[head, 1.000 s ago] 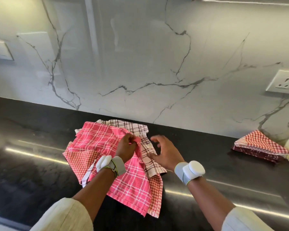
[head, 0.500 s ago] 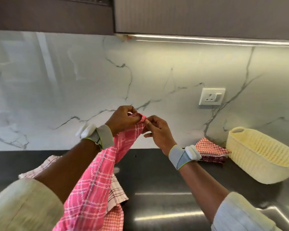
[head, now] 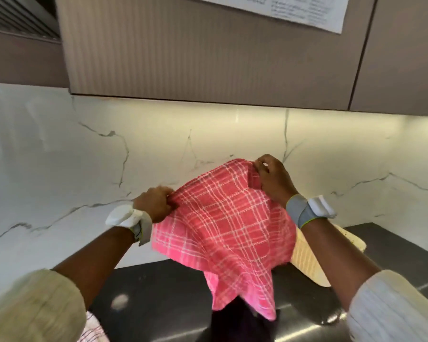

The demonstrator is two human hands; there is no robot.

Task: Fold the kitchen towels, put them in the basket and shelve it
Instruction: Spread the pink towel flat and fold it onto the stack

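A pink checked kitchen towel (head: 223, 228) hangs spread in the air above the dark counter (head: 163, 292). My left hand (head: 153, 203) pinches its left top corner. My right hand (head: 272, 178) pinches its right top corner, held a little higher. The towel's lower part droops to a point near the counter. Behind it at the right stands the cream plastic basket (head: 309, 262), mostly hidden by the towel and my right arm. A bit of another checked towel (head: 94, 329) shows at the bottom left beside my sleeve.
A white marble backsplash (head: 59, 156) runs behind the counter. Brown wall cabinets (head: 208, 50) hang overhead, with a printed paper sheet (head: 307, 11) stuck on one door.
Both hands have lifted the pink towel off the pile and pulled apart, spreading it wide between its two top corners. My view has tilted upward and turned right.
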